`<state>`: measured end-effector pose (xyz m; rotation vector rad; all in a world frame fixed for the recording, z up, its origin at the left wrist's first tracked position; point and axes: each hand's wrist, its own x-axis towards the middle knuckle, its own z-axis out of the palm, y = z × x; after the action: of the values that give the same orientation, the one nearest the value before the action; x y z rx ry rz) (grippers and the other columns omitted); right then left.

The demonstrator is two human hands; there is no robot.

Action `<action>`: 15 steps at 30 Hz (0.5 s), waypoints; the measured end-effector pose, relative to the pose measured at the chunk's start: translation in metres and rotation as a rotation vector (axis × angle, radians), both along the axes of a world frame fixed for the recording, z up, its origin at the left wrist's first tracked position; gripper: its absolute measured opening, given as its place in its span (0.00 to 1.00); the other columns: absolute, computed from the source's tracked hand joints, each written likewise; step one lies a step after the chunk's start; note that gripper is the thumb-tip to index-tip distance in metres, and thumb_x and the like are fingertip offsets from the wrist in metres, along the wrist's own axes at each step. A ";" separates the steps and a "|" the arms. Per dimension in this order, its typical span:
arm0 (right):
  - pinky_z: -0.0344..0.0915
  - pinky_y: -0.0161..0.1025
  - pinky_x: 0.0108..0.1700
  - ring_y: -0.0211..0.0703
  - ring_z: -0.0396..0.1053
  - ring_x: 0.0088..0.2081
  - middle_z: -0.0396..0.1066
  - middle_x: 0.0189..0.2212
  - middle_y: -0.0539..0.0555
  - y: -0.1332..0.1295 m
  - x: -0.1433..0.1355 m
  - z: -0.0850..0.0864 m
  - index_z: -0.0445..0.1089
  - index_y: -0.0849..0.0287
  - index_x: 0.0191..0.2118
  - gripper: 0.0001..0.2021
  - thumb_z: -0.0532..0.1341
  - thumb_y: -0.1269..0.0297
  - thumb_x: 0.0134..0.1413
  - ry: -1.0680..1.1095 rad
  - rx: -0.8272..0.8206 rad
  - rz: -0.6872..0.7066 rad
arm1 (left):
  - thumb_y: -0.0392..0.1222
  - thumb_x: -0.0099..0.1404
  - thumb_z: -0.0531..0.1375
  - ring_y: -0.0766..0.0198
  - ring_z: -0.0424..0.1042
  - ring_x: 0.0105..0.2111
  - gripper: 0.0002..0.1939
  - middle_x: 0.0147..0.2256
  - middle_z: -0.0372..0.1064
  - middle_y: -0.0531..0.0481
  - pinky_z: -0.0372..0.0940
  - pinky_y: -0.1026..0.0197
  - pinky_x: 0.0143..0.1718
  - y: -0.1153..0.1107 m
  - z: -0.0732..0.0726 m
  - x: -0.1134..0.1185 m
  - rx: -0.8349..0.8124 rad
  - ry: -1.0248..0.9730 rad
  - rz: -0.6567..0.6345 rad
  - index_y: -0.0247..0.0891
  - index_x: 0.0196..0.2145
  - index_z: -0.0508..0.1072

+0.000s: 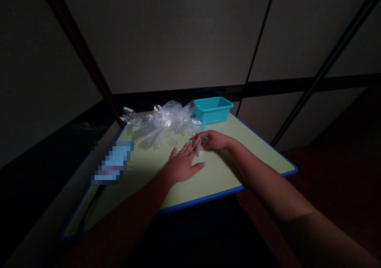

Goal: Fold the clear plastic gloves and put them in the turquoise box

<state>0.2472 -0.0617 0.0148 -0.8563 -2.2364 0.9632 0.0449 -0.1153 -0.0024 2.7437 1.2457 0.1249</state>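
Observation:
My right hand [212, 140] is closed in a pinch on a small piece of clear plastic film [198, 148], which hangs down toward the table. Beside it, my left hand [185, 165] lies palm down with fingers stretched out and thumb apart. Its fingertips reach the edge of the film; whether they press on it I cannot tell. Just beyond both hands spreads a loose heap of crumpled clear plastic [166, 121], in thin folded pieces whose exact kind is unclear.
A turquoise plastic basket [212, 115] stands at the table's back edge, touching the heap. A blurred-out bluish flat object [114, 163] lies at the left edge. The pale yellow table [220, 173] has a blue rim. Panelled walls [178, 42] rise behind it.

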 end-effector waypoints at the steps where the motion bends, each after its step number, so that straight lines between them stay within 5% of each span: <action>1: 0.58 0.41 0.50 0.42 0.67 0.43 0.73 0.39 0.54 0.001 0.002 -0.001 0.73 0.62 0.34 0.10 0.64 0.66 0.42 0.001 -0.011 0.012 | 0.65 0.64 0.40 0.54 0.35 0.64 0.37 0.65 0.35 0.43 0.34 0.38 0.59 0.001 0.000 -0.001 -0.007 -0.007 -0.017 0.42 0.64 0.44; 6: 0.62 0.40 0.45 0.42 0.68 0.38 0.73 0.34 0.53 0.007 0.006 -0.007 0.72 0.63 0.33 0.12 0.65 0.63 0.40 -0.045 -0.082 -0.071 | 0.62 0.65 0.45 0.52 0.37 0.64 0.33 0.65 0.39 0.41 0.36 0.38 0.59 0.009 0.001 -0.003 0.015 -0.123 0.018 0.42 0.62 0.52; 9: 0.62 0.40 0.44 0.42 0.68 0.37 0.72 0.33 0.53 0.006 0.004 -0.006 0.71 0.64 0.34 0.13 0.66 0.62 0.40 -0.031 -0.074 -0.088 | 0.58 0.63 0.53 0.50 0.48 0.61 0.28 0.60 0.53 0.39 0.45 0.43 0.58 0.015 0.004 -0.003 0.132 -0.312 0.112 0.39 0.54 0.63; 12: 0.61 0.39 0.44 0.41 0.67 0.37 0.71 0.35 0.53 0.001 -0.001 -0.002 0.71 0.63 0.34 0.13 0.66 0.64 0.40 0.003 -0.075 -0.032 | 0.52 0.58 0.60 0.55 0.65 0.49 0.19 0.46 0.68 0.43 0.59 0.56 0.50 0.016 0.007 -0.002 0.184 -0.522 0.077 0.39 0.43 0.70; 15: 0.61 0.38 0.43 0.40 0.66 0.37 0.70 0.35 0.52 -0.003 -0.007 -0.001 0.69 0.63 0.31 0.11 0.66 0.65 0.39 0.030 -0.134 0.050 | 0.48 0.57 0.62 0.62 0.69 0.34 0.11 0.33 0.69 0.50 0.62 0.62 0.37 0.014 0.007 0.001 0.124 -0.579 0.062 0.39 0.32 0.71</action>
<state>0.2407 -0.0650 0.0138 -0.8416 -2.1973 1.1520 0.0457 -0.1013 0.0050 2.4756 1.1723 0.9505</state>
